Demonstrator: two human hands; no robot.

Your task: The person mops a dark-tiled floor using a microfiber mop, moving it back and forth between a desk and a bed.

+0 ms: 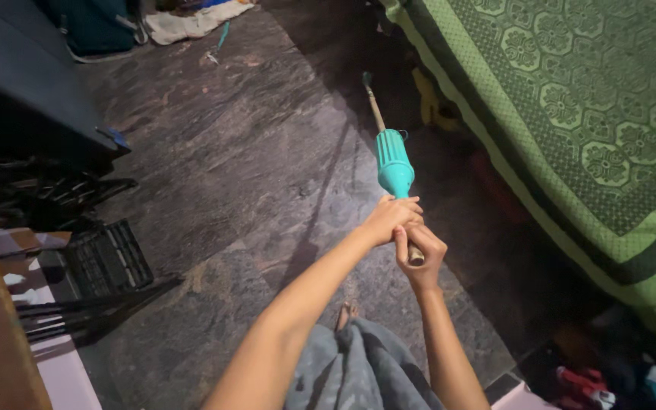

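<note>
A broom (395, 163) with a teal plastic collar and a thin wooden handle points away from me across the dark stone floor (252, 137), its far end near the bed's edge. My left hand (393, 217) grips the handle just below the teal collar. Closer to me, my right hand (419, 254) wraps around the handle's end. Both arms are stretched forward. Grey cloth of my clothing and the toes of one foot show below my arms.
A bed with a green patterned cover (586, 114) fills the right side. Yellow and red items lie in shadow under it. Dark furniture and a black crate (108, 254) stand at the left. Cloth lies at the far top.
</note>
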